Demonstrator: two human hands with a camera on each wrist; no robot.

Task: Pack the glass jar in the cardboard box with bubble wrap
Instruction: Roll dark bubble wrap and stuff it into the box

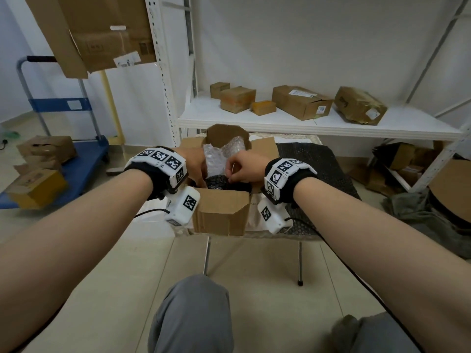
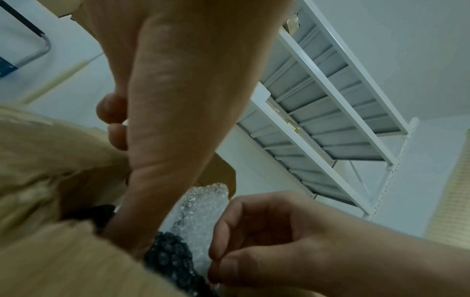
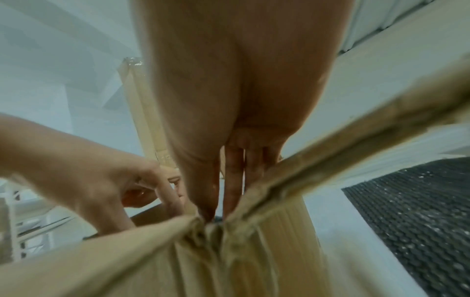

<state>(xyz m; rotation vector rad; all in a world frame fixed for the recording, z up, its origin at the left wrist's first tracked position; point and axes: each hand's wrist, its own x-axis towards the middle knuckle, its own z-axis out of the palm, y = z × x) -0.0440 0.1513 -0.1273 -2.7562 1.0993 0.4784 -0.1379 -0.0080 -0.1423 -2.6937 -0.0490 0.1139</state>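
An open cardboard box [image 1: 221,212] stands on a small table with its flaps up. Clear bubble wrap [image 1: 216,159] sticks up out of it, above black bubble wrap [image 1: 224,183] that lies lower inside. No glass jar shows in any view. My left hand [image 1: 201,173] reaches in along the left wall, its fingers curled at the clear wrap [image 2: 198,213]. My right hand [image 1: 230,175] reaches in from the right, thumb and forefinger pinching the wrap where the clear meets the black wrap [image 2: 167,255]. In the right wrist view the right hand's fingertips [image 3: 207,211] dip behind the box corner [image 3: 152,261].
A black bubble-wrap sheet [image 1: 318,169] lies on the table right of the box. Behind it, a white shelf [image 1: 305,126] carries several cardboard boxes. A blue cart [image 1: 84,161] with boxes stands at the left. More boxes and a bag lie on the floor at the right.
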